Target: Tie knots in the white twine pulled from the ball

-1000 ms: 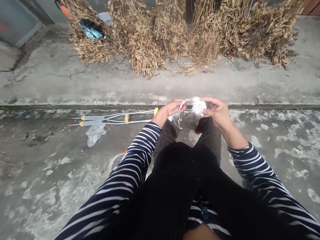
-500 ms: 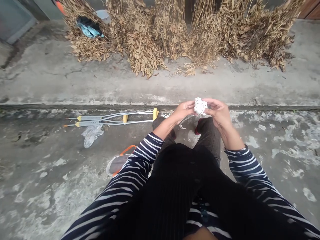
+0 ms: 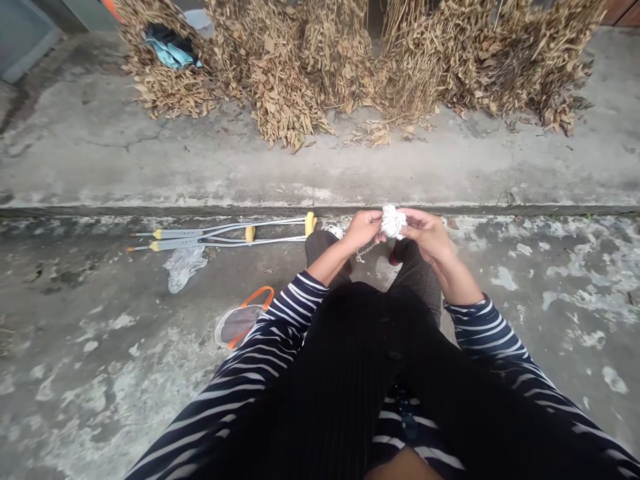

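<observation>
I sit on a concrete floor with my legs stretched forward. A small white ball of string point(image 3: 393, 221) is held up between both hands above my knees. My left hand point(image 3: 363, 229) is closed, its fingers pinching the ball's left side. My right hand point(image 3: 425, 232) is closed round the ball's right side. A thin loose end of string point(image 3: 367, 251) hangs down from under my left hand.
A pair of metal crutches point(image 3: 220, 236) with yellow pads lies on the floor to the left, beside a clear plastic bag point(image 3: 183, 265). An orange-rimmed item point(image 3: 243, 318) lies by my left elbow. Dry leafy bundles point(image 3: 320, 60) stand beyond a concrete step point(image 3: 150, 210).
My left hand has come in from pulling a strand to the left and now presses against the ball. Both hands with the ball have dropped slightly.
</observation>
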Tool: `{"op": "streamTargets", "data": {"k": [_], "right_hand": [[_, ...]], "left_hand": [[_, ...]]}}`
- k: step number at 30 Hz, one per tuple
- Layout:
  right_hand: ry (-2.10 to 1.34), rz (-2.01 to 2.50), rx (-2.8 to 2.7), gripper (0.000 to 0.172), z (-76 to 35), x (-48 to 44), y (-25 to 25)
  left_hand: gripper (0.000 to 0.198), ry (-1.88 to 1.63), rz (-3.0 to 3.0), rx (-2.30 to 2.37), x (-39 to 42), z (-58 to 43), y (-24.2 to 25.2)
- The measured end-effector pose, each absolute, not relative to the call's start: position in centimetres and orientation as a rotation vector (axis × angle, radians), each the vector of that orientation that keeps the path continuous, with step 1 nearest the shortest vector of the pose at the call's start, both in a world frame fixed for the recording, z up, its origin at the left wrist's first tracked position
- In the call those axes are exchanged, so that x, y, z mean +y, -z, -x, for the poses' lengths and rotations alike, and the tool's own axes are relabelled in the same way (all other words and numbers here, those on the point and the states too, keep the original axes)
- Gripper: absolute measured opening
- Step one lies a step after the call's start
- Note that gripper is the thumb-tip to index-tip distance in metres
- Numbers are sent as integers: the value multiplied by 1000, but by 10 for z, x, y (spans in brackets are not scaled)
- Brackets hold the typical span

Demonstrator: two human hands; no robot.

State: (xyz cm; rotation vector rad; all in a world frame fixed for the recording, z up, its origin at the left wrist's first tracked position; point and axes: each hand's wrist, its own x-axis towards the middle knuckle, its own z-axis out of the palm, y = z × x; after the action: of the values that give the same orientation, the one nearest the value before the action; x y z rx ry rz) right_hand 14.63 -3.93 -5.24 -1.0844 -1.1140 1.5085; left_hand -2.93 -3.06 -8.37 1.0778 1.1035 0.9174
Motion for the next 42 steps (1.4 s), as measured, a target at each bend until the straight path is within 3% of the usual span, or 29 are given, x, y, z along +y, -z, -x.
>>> {"op": "streamTargets", "data": {"k": [8, 16, 22, 27, 31, 34, 36, 39, 42], "right_hand": [[-1331, 1072, -1065, 53, -163, -23, 46], [-807, 1138, -1325, 48, -160, -5, 48], [-719, 1058, -1436, 53, -157, -4, 40], [-744, 924, -1508, 56, -160, -8, 4], [-626, 903, -1479, 44, -167, -7, -48], [-510, 754, -1415, 35, -168, -5, -78], [-591, 782, -1490, 30, -165, -4, -83], [-849, 936, -1640, 31, -153, -6, -69], [-1002, 963, -1655, 36, -142, -5, -47]], "left_hand": [[11, -853, -1008, 923, -38, 32, 83], [28, -645, -1080, 697, -41, 41, 73], [34, -691, -821, 541, -38, 52, 85], [24, -641, -765, 599, -32, 60, 111], [10, -522, -926, 880, -32, 61, 131], [4, -676, -1026, 1282, -23, 62, 131], [21, -942, -1082, 1440, -12, 62, 118], [45, -1282, -1180, 1224, 2, 51, 81], [46, -1347, -1193, 946, 5, 31, 45]]}}
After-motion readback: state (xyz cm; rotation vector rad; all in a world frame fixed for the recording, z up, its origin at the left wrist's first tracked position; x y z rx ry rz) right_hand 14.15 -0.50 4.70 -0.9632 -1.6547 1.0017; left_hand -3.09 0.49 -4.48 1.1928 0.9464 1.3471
